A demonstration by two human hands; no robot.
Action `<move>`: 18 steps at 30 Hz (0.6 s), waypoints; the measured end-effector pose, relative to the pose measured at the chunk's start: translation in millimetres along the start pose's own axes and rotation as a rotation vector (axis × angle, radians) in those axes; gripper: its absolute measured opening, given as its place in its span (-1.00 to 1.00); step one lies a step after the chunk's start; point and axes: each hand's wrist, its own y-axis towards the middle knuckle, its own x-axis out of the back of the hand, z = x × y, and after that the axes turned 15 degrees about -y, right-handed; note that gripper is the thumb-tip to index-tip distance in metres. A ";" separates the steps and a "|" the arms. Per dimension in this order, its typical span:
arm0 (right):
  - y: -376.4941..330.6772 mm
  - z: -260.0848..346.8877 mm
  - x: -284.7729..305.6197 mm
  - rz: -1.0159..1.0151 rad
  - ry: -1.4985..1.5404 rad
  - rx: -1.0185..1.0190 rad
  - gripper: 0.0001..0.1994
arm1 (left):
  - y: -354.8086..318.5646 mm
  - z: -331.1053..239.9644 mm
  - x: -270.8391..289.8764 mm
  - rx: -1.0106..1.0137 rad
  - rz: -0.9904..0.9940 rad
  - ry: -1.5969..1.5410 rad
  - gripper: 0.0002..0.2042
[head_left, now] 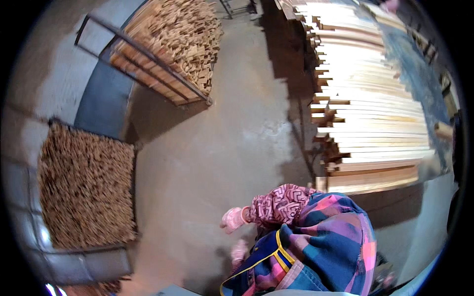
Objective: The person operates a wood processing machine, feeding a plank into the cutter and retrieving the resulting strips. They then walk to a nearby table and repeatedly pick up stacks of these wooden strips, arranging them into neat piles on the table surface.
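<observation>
My right hand (234, 220), in a light pink glove, hangs out over the floor in front of my body. Its fingers look loosely bent, with nothing visible in them. Lower in the head view is my left hand (239, 250), also gloved in pink, blurred and partly covered by my clothing. Neither hand touches any of the wood around me. A pink patterned sleeve (279, 204) covers my right forearm. I wear a plaid top (340, 237) and a dark blue apron (259, 259) with yellow edging.
Long pale wooden strips (380, 123) lie side by side on a stand at right. A metal-framed cart (148, 59) of small wood pieces stands at far left. Nearer on the left is a bin packed with wood pieces (89, 187). Grey floor (197, 163) lies between them.
</observation>
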 end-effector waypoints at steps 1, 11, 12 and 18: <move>21.1 -8.9 14.5 0.024 0.049 -0.002 -0.44 | 0.3 -3.4 3.6 0.004 0.049 0.090 -0.75; 7.1 -198.8 189.6 -0.451 0.265 -0.470 -0.45 | 237.7 -122.7 63.8 -0.147 0.394 0.529 -0.82; -0.1 -223.2 195.7 -0.462 0.287 -0.548 -0.45 | 271.7 -141.3 68.9 -0.198 0.412 0.574 -0.83; -67.4 -335.8 239.7 -0.472 0.346 -1.008 -0.39 | 507.3 -372.3 11.8 -0.469 0.446 0.570 -0.77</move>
